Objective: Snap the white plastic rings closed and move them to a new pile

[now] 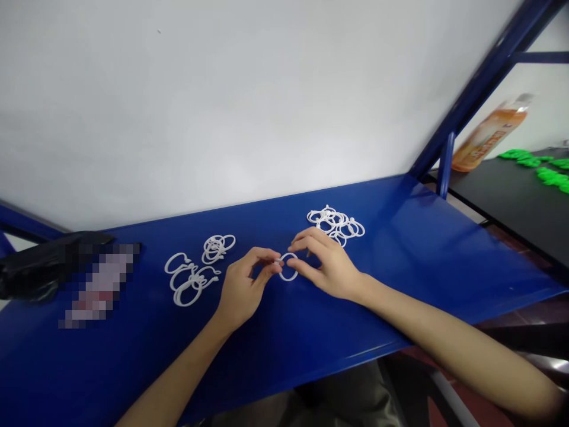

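A thin white plastic ring (pixel 288 279), resembling a shower curtain ring, is held between my two hands just above the blue table. My left hand (pixel 244 281) pinches its left side between thumb and fingertips, partly covering the join there. From the right, my right hand (pixel 326 264) has its thumb and index finger around the ring's upper right part. Beyond my right hand lies a pile of similar white rings (pixel 335 222). To the left of my left hand are a small cluster of rings (pixel 216 248) and a group of open rings (pixel 189 281) with knobbed ends.
The blue metal table (pixel 284 350) backs onto a pale wall. A black plastic bag (pixel 40 267) and a blurred-out packet (pixel 102 284) lie at left. Past the blue frame post on the right, an orange bottle (pixel 491 133) and green pieces (pixel 553 178) sit on a dark surface.
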A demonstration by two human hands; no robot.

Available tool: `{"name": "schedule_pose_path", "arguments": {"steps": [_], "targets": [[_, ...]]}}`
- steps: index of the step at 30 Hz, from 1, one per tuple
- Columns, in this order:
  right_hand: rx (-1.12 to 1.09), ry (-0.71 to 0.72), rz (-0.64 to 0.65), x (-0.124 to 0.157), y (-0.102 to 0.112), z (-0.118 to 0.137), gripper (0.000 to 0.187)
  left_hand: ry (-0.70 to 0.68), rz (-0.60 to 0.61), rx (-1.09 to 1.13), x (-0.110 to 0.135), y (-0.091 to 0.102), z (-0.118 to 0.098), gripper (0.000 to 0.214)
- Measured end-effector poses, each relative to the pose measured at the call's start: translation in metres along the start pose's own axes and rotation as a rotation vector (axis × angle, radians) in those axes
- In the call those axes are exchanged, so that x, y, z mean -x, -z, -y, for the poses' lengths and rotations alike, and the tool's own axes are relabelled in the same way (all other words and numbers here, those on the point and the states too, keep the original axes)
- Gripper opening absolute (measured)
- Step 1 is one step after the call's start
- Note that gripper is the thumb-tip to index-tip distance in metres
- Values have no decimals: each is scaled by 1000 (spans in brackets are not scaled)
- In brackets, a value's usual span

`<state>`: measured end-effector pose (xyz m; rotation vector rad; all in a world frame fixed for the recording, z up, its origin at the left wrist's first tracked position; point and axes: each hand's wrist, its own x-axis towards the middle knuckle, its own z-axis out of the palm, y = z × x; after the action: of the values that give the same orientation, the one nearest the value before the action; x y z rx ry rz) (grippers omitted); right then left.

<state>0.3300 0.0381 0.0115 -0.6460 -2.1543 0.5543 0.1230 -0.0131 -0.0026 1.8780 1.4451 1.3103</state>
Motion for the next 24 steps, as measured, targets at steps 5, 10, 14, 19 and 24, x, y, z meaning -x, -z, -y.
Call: {"name": "schedule_pose_path", "arguments": {"steps": [5,10,14,19,24], "targets": [[-68,-60,149,1,-2,0,18,-11,-2,48,2,2,3,20],[-108,10,170,2,-4,1,14,-102,-8,47,2,3,2,14],[-39,106,236,2,0,3,22,-119,10,71,4,3,0,13],[64,151,290,3,-3,-2,29,-68,81,-79,-1,5,5,15],[221,56,164,-5,0,-18,30,-98,57,-468,-15,18,21,20]]}}
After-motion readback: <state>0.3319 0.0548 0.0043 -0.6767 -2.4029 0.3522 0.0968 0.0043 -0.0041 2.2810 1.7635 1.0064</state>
